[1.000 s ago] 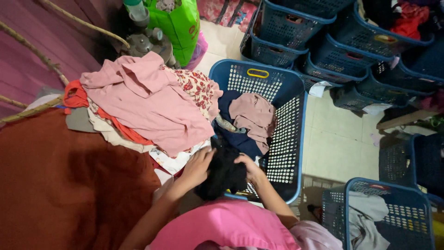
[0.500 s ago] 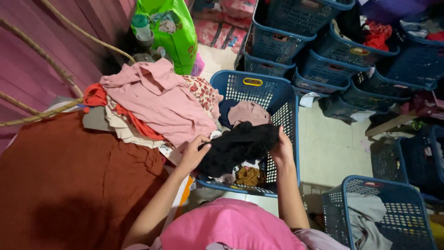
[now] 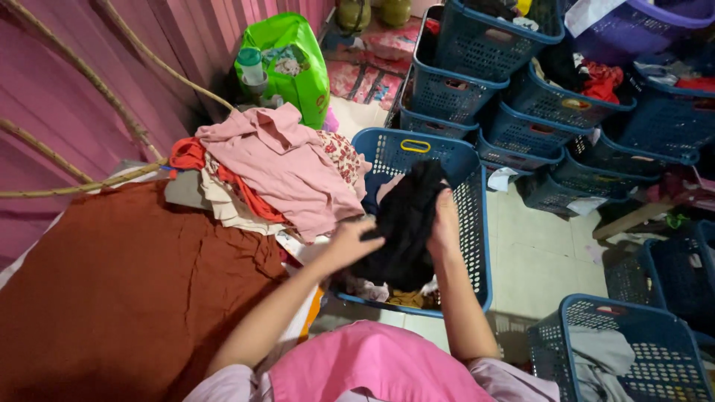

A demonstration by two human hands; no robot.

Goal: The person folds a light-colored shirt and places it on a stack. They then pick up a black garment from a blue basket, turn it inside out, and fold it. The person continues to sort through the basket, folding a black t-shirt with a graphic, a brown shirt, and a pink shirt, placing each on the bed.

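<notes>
Both hands hold a black garment up over the blue laundry basket: the left hand is closed on its near edge, the right hand pressed flat against its far side, fingers wrapped on cloth. Just left of the basket lies a pile of pink clothes on a brown cloth.

Single head-worn view: the camera is looking steeply down from above the person's chest, facing forward over a blue basket, sitting close to both forearms, with stacked baskets receding toward the upper right.
</notes>
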